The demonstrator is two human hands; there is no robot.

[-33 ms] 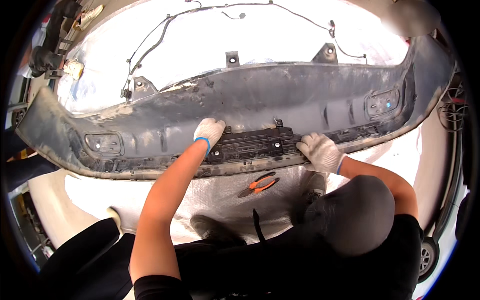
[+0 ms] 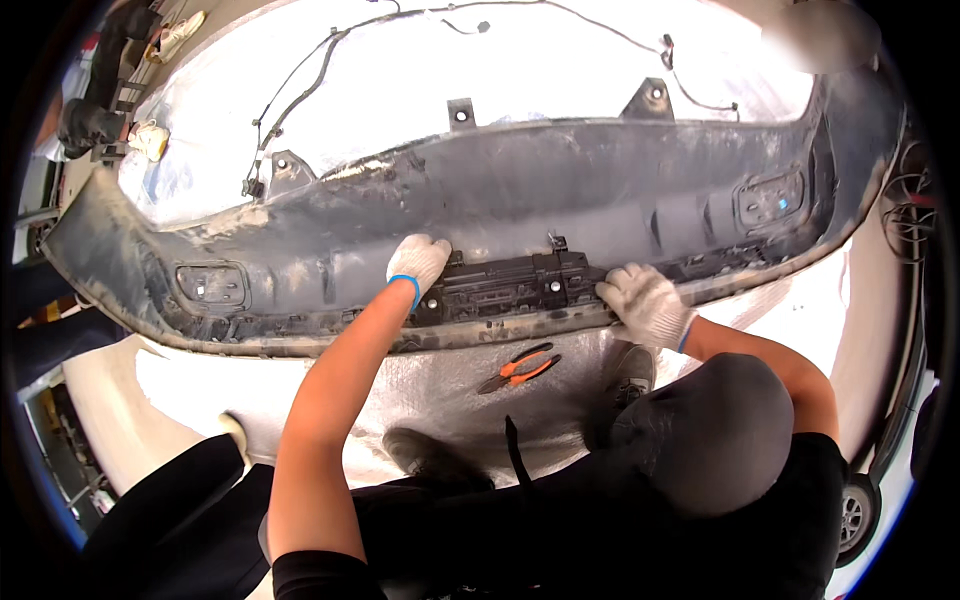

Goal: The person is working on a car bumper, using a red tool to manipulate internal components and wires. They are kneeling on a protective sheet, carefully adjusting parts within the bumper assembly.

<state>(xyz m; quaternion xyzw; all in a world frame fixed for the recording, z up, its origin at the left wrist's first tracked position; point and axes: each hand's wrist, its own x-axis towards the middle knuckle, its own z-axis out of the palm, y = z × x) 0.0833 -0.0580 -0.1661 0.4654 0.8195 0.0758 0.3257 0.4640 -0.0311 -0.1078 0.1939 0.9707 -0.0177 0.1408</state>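
A large dark grey car bumper [image 2: 520,180], scuffed and dusty, lies across the view with its inner side up. Along the middle of its near edge sits a long black plastic bracket [image 2: 490,285] with round bright fasteners. My left hand [image 2: 418,262], in a white knit glove with a blue cuff, is closed on the bracket's left end; its fingertips are hidden. At the other end, the curled fingers of my gloved right hand [image 2: 645,303] grip the bracket's tip, while the palm lies over the bumper's near rim. What is beneath those fingers is hidden.
Orange-handled pliers [image 2: 520,368] lie on the silvery sheet [image 2: 450,385] near my feet. Beyond the bumper runs a black wiring harness [image 2: 335,50]. Legs and shoes of other people [image 2: 150,140] show at the left. A car wheel [image 2: 853,518] stands at lower right.
The bumper's left end appears slightly higher and farther right in the picture. Both hands keep nearly the same places at the bracket's ends.
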